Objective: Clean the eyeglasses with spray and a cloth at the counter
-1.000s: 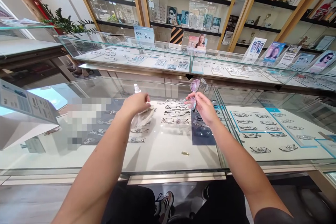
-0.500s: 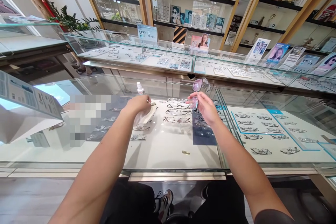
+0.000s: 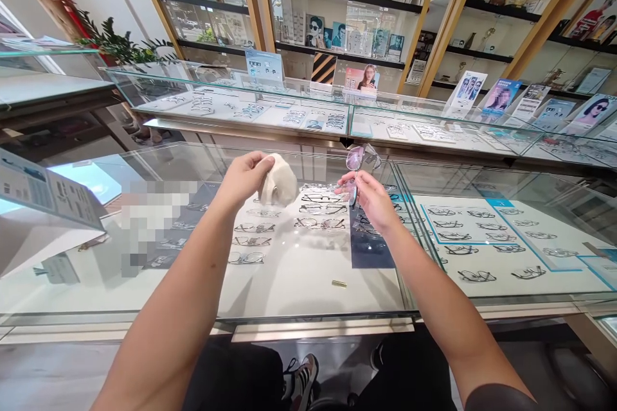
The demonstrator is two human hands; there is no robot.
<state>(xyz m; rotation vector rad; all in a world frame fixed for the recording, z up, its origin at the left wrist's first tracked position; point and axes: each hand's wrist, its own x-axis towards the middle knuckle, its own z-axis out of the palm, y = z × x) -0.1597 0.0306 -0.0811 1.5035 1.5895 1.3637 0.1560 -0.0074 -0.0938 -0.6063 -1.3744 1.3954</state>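
Note:
A pale cream cloth (image 3: 281, 183) hangs bunched from my left hand (image 3: 247, 174), which is closed on its edge between thumb and fingers. My right hand (image 3: 371, 198) pinches a pair of eyeglasses (image 3: 355, 158) around the middle. One tinted lens sticks up above the fingers, and the other lens is partly hidden by them. Both hands are raised over the glass counter (image 3: 308, 298), with a gap between the cloth and the eyeglasses. Beneath the glass lie rows of spectacle frames (image 3: 320, 223).
A folded card sign (image 3: 51, 189) stands on the counter at the left. More spectacle frames (image 3: 477, 276) lie under glass at the right. A second display case (image 3: 231, 106) runs behind, with advertising cards (image 3: 465, 95) on top. A small gold-coloured plate (image 3: 339, 284) shows near the front.
My left hand has lifted the cloth up off the counter, so it now hangs in full view. The white bottle seen behind that hand is now hidden. My right hand keeps the eyeglasses nearly still.

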